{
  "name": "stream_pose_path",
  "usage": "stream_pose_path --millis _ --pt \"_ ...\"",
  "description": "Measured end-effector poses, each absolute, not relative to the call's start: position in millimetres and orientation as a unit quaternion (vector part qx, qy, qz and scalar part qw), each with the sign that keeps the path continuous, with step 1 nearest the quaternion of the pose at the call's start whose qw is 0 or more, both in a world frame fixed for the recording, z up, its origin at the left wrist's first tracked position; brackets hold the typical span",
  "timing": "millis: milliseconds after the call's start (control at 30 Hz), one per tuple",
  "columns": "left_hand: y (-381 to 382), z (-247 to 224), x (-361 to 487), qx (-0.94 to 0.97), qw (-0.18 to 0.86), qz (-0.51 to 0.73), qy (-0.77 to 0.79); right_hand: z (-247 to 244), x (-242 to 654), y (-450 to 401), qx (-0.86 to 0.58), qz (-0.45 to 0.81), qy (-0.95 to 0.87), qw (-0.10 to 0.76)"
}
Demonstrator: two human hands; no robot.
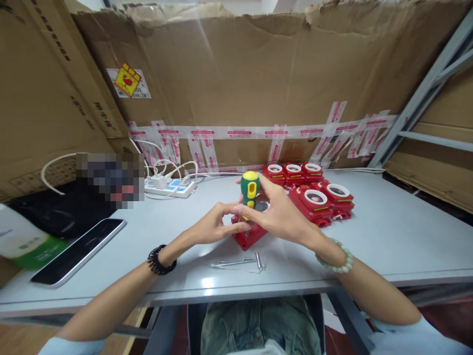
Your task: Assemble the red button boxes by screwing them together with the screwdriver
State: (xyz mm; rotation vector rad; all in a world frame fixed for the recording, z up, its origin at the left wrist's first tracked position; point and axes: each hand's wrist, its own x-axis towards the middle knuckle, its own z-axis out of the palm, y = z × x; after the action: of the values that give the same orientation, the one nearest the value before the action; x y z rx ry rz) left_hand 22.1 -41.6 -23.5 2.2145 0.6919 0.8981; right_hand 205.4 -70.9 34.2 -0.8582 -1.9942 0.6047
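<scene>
A screwdriver [250,188] with a green and yellow handle stands nearly upright over a red housing [248,240] on the table. My right hand [283,209] wraps round the handle from the right, thumb across its lower part. From the other side, my left hand [212,224] closes its thumb and index finger about the handle's lower end. The shaft and tip are hidden behind my fingers, as is most of the housing's top. In front of the housing lie a metal rod tool [236,263] and small screws on a clear plastic bag [242,269].
Several red housings [316,204] with white rings stand behind and right of my hands. On the left are a power strip [172,187] with white cables, a tablet or phone [79,251] and a green-white package [33,241]. Cardboard [236,74] walls off the back; a metal frame [417,93] rises at right.
</scene>
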Motion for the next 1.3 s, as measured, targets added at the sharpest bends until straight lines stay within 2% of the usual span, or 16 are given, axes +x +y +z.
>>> stream_pose_path --millis 400,600,833,1000,1167,1300 --pt "-38.5 -27.0 28.2 0.788 0.398 0.376 0.282 32.2 204.9 -70.0 -0.334 0.24 -0.797 0.442" --pt "-39.5 -26.4 21.2 0.812 0.395 0.346 0.254 31.1 205.3 -70.8 -0.339 0.256 -0.793 0.437" --pt "-37.7 -29.7 30.3 0.776 0.403 0.385 0.295 29.7 203.1 -71.8 -0.316 0.272 -0.798 0.434" --pt "-41.7 -27.6 25.7 0.813 0.37 0.373 0.249 30.2 204.0 -72.5 -0.324 0.268 -0.793 0.441" --pt "-42.4 -28.2 30.2 0.802 0.333 0.406 0.285 30.8 205.1 -72.4 -0.324 0.264 -0.794 0.441" --pt "-45.9 -25.6 29.0 0.837 0.273 0.383 0.279 32.5 205.6 -73.1 -0.326 0.25 -0.789 0.457"
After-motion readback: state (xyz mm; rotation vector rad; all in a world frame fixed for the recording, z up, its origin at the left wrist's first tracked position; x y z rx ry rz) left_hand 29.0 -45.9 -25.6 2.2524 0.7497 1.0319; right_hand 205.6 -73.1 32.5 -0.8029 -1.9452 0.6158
